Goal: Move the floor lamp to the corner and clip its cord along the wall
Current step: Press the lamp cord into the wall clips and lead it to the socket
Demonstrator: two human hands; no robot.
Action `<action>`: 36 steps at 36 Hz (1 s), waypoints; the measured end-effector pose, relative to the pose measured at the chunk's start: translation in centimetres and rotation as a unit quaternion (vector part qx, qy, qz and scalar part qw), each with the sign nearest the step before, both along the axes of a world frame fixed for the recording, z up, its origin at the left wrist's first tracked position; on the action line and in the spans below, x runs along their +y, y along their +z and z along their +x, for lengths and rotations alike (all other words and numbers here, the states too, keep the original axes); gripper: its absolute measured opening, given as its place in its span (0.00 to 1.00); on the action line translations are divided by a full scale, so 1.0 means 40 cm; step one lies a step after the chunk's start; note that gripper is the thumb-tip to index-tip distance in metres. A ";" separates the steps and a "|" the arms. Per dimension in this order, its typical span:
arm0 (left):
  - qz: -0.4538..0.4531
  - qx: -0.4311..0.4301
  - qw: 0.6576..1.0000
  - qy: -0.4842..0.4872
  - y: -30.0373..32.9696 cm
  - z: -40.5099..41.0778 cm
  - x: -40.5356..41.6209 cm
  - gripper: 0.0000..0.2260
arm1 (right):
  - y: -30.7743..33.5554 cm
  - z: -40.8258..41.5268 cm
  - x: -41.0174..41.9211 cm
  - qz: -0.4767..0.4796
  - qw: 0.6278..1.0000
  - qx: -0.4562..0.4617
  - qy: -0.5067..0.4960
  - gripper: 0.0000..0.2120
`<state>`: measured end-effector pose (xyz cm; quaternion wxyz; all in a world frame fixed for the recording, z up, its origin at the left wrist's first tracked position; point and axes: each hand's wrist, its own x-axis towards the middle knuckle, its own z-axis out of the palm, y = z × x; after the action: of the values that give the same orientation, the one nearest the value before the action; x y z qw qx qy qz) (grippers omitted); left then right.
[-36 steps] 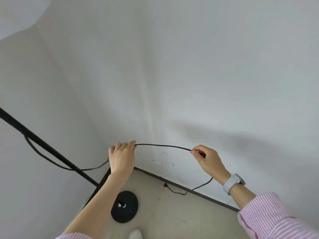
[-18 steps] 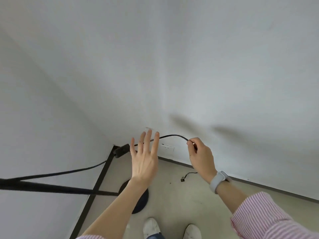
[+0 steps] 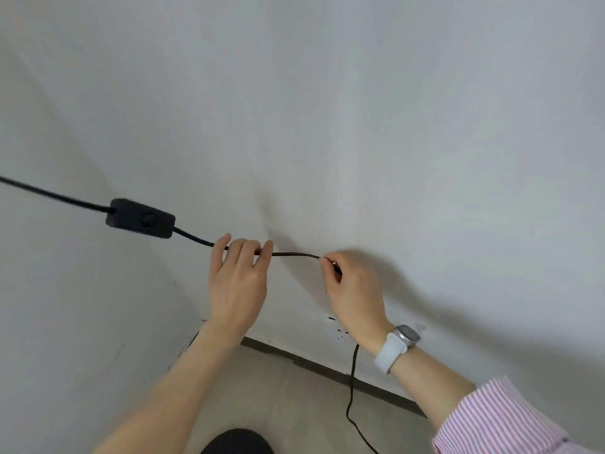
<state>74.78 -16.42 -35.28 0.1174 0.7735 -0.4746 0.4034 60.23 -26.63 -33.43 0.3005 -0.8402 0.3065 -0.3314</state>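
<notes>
Left hand (image 3: pixel 238 283) fingers curled over the black lamp cord (image 3: pixel 294 254), pressing it at the wall (image 3: pixel 360 126). Right hand (image 3: pixel 352 290) pinches the cord at 3 o'clock of left. Inline switch (image 3: pixel 140 218) hangs at 10 o'clock. Cord drops past the smartwatch (image 3: pixel 397 347) to the floor (image 3: pixel 278 388); lamp base (image 3: pixel 237 442) at 6 o'clock.

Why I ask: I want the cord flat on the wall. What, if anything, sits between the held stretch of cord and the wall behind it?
Nothing visible. The cord runs between the left hand and right hand, with bare wall behind. The inline switch hangs left of both hands. No clip shows.
</notes>
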 end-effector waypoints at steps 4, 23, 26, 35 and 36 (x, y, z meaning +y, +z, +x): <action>-0.008 -0.031 0.999 -0.021 -0.033 0.030 -0.015 0.10 | -0.042 0.054 -0.002 -0.029 0.999 -0.034 0.000 0.06; -0.096 -0.034 0.993 -0.062 -0.084 0.066 -0.059 0.12 | -0.107 0.071 -0.014 -0.086 0.996 -0.023 -0.002 0.03; -0.091 -0.033 0.994 -0.058 -0.094 0.063 -0.055 0.11 | -0.115 0.058 -0.017 -0.081 0.996 -0.017 -0.017 0.04; -0.095 0.022 0.995 0.020 -0.073 0.119 -0.063 0.10 | -0.110 0.069 -0.007 -0.047 0.999 0.004 0.007 0.05; -0.098 0.021 0.995 0.014 -0.072 0.121 -0.063 0.09 | -0.117 0.058 -0.008 -0.034 0.999 0.008 0.007 0.05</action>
<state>79.62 -18.96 -38.14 0.1974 0.7731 -0.4192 0.4332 62.56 -26.93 -38.10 0.2713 -0.8546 0.2918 -0.3329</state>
